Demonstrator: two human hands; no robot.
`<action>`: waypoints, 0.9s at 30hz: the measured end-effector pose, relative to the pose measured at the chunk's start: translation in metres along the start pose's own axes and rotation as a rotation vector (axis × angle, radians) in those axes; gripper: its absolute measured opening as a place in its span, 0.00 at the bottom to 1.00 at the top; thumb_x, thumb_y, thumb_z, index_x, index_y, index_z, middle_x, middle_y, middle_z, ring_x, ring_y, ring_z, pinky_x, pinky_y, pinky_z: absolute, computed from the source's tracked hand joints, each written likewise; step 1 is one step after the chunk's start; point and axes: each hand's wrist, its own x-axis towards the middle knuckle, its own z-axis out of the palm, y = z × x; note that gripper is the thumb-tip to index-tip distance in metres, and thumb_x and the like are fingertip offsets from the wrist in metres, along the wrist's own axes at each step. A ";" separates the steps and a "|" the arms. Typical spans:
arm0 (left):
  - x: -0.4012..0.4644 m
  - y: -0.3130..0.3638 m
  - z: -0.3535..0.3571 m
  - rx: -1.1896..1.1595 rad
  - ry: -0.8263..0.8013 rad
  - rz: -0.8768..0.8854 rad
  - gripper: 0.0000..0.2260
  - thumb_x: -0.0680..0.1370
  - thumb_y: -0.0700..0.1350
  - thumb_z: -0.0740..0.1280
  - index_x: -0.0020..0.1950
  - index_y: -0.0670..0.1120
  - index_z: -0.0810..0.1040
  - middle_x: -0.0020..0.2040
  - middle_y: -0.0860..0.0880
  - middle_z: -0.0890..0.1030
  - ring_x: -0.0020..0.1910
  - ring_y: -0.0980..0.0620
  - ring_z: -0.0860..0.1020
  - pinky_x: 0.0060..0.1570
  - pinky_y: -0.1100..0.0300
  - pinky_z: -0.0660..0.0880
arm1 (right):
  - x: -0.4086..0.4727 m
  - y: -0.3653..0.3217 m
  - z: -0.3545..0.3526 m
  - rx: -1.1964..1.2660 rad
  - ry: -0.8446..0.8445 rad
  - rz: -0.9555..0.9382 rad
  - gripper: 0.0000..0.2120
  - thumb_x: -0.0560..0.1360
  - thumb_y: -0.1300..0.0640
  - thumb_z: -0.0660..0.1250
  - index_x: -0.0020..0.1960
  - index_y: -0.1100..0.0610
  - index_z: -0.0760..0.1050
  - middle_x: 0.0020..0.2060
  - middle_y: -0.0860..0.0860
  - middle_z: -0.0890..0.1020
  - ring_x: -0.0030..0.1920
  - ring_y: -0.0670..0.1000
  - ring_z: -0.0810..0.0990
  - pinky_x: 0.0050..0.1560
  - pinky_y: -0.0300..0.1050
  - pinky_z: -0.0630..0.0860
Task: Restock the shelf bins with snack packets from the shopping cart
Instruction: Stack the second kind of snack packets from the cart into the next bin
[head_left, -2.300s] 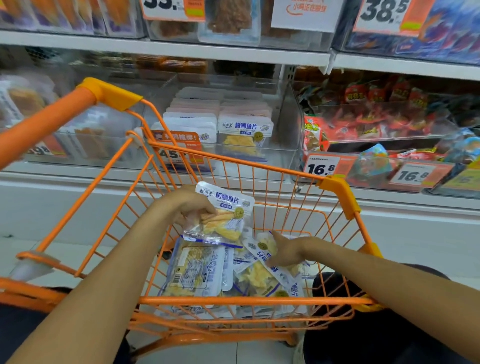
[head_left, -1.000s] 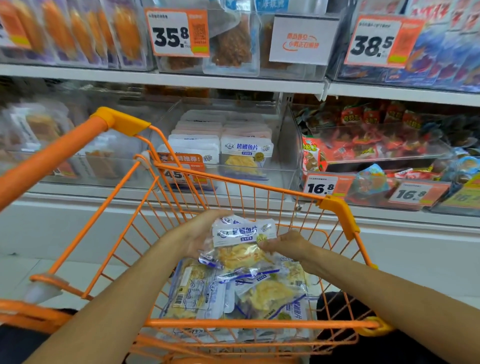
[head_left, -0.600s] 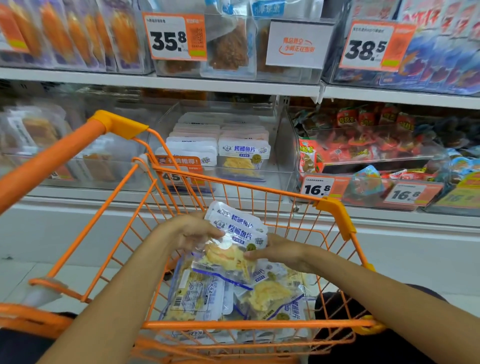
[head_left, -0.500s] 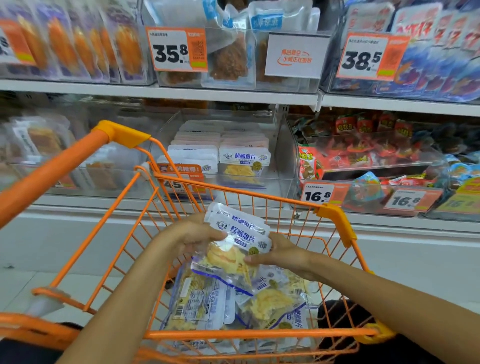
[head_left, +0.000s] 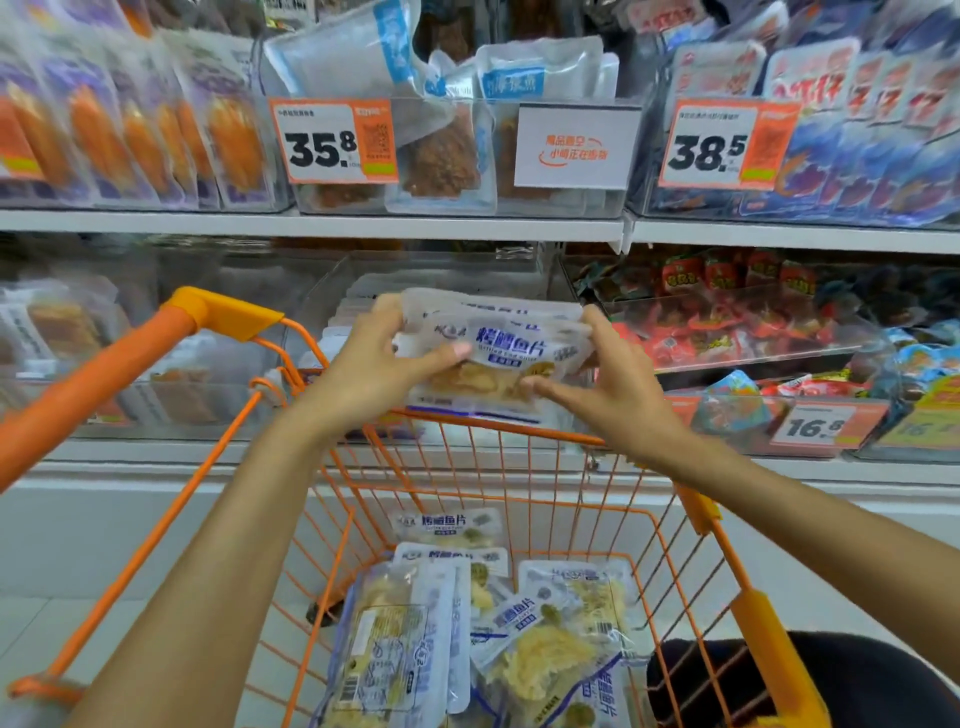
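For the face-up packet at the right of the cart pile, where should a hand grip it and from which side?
A judgement: pinch the fish packet by its flat white header edge, coming straight down from above. It lies face-up on top of the pile, and the orange cart wire walls block any sideways approach.

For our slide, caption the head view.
Both hands, left and right, lift fish snack packets above the orange cart toward the shelf bin.

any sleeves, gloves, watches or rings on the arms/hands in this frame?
None visible. Both forearms are bare for as far as the frame shows them, with no sleeve edge in view. The left hand and right hand wear no gloves, and no watch, band or ring shows on either wrist or the visible fingers.
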 end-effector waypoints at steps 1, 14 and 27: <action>0.011 0.000 0.000 0.029 0.026 0.051 0.11 0.75 0.47 0.70 0.56 0.52 0.78 0.56 0.53 0.78 0.57 0.60 0.76 0.58 0.62 0.72 | 0.009 0.004 -0.003 -0.081 0.044 -0.027 0.24 0.69 0.47 0.74 0.54 0.59 0.68 0.46 0.51 0.83 0.43 0.51 0.83 0.40 0.56 0.80; 0.086 -0.035 -0.002 1.090 0.044 0.063 0.27 0.69 0.66 0.69 0.61 0.53 0.72 0.53 0.46 0.82 0.52 0.41 0.78 0.40 0.55 0.68 | 0.080 0.036 0.021 -0.688 -0.170 0.051 0.33 0.71 0.41 0.71 0.66 0.57 0.62 0.48 0.59 0.81 0.49 0.62 0.80 0.37 0.47 0.68; 0.124 -0.076 0.036 1.430 -0.285 -0.054 0.28 0.75 0.59 0.66 0.70 0.46 0.68 0.69 0.45 0.69 0.70 0.46 0.63 0.67 0.50 0.62 | 0.108 0.054 0.064 -0.846 -0.392 0.334 0.43 0.69 0.43 0.73 0.71 0.64 0.56 0.60 0.56 0.76 0.61 0.59 0.76 0.54 0.51 0.73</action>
